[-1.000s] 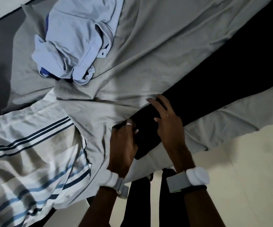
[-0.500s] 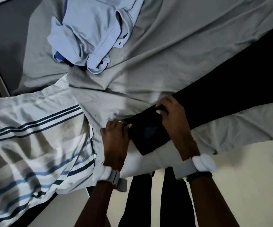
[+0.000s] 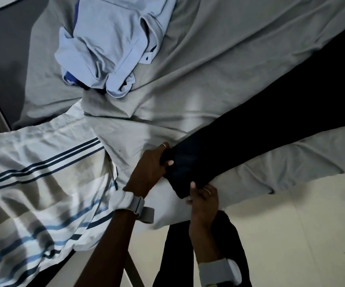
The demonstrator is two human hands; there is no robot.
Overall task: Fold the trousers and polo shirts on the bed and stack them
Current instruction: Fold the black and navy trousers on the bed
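Note:
Dark navy trousers (image 3: 271, 121) stretch across the grey bed sheet (image 3: 209, 69) from the upper right down to the near edge. My left hand (image 3: 151, 168) grips the left corner of the trouser end, thumb on top. My right hand (image 3: 203, 198) pinches the lower corner of the same end at the mattress edge. A crumpled light blue polo shirt (image 3: 113, 42) lies at the back of the bed, apart from both hands.
A white cloth with blue and beige stripes (image 3: 39, 183) covers the left side of the bed. The pale tiled floor (image 3: 302, 224) lies to the right. My dark-clad legs (image 3: 177, 255) stand against the bed edge. A dark strip runs along the far left.
My right hand left the top of the trouser end and came down to its lower corner at the mattress edge. My left hand has kept its grip on the left corner.

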